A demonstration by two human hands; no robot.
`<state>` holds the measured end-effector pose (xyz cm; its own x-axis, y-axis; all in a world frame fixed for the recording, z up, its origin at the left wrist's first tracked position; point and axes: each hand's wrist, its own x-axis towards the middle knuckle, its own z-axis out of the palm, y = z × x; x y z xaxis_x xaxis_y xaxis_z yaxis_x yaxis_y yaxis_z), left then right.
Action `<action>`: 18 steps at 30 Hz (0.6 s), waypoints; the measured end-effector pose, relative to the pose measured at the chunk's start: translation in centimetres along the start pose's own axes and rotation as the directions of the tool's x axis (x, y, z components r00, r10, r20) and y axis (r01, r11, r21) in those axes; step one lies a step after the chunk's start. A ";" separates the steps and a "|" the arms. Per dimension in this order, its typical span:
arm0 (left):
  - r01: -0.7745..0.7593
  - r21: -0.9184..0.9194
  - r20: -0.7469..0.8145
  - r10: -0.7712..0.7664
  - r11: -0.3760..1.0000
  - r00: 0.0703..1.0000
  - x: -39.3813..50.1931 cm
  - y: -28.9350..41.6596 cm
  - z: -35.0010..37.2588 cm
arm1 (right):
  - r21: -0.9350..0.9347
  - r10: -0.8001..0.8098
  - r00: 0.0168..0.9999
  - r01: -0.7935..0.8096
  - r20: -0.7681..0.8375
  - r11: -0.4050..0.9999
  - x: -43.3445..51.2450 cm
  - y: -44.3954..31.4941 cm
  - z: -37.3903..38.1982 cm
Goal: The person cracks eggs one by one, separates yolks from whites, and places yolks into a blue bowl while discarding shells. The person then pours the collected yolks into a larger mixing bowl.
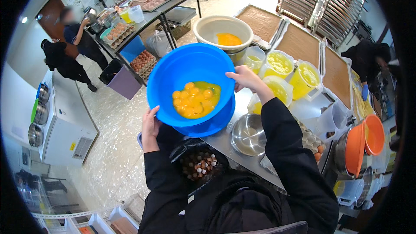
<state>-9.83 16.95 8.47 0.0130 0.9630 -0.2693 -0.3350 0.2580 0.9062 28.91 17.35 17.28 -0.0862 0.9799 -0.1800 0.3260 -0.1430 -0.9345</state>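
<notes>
Between my two hands hangs a blue plastic bowl (185, 61), tilted toward me, with egg yolks (195, 100) pooled at its lower side. My left hand (151, 130) grips the near-left rim; my right hand (248, 81) grips the right rim. Below it, a second blue bowl (224, 117) is partly hidden. Just beyond stands a cream bowl (201, 29) with yolk in it. To the right of my right hand are several plastic jugs of egg white (279, 63). A steel bowl (248, 135) sits on the metal table under my right forearm.
A black-lined bin (195, 146) of eggshells stands close before me. Sheet trays of brown sponge (297, 42) line the table's far right. Orange bowls (354, 149) stand at right. Two people stand at far left; another person's gloved hand (365, 91) is at right.
</notes>
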 end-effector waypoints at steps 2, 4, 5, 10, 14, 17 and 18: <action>-0.051 -0.059 0.004 0.051 0.997 0.999 -1.4 0.6 -1.3 | 0.172 -0.028 0.998 0.018 0.056 0.985 -1.4 0.0 1.9; -0.108 -0.220 -0.110 0.085 0.969 0.990 -3.3 0.5 -2.7 | 0.553 -0.073 0.988 -0.014 0.135 0.833 -3.4 1.3 4.1; -0.136 -0.297 -0.157 0.093 0.945 0.983 -4.7 -0.1 -3.6 | 0.672 -0.071 0.970 -0.107 0.232 0.733 -4.6 2.5 5.4; -0.332 -0.262 -0.422 0.201 0.906 0.884 -10.0 -0.5 -8.3 | 0.454 0.211 0.656 -0.685 0.725 0.569 -11.3 10.1 14.5; -0.411 -0.177 -0.550 0.257 0.894 0.795 -12.7 0.3 -10.9 | 0.710 0.289 0.696 -0.701 0.658 0.073 -10.3 13.5 17.8; -0.446 -0.157 -0.567 0.290 0.881 0.771 -14.0 0.3 -11.6 | 0.866 0.350 0.816 -0.499 0.460 0.025 -8.3 13.8 18.2; -0.458 -0.190 -0.560 0.287 0.869 0.777 -14.2 0.1 -11.5 | 0.897 0.326 0.858 -0.438 0.397 0.061 -8.0 13.7 18.1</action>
<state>-20.93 2.43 8.62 -0.6134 0.7787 -0.1315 -0.4757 -0.2314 0.8486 17.02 5.01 0.34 -0.3411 0.7390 -0.5810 -0.7868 -0.5627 -0.2538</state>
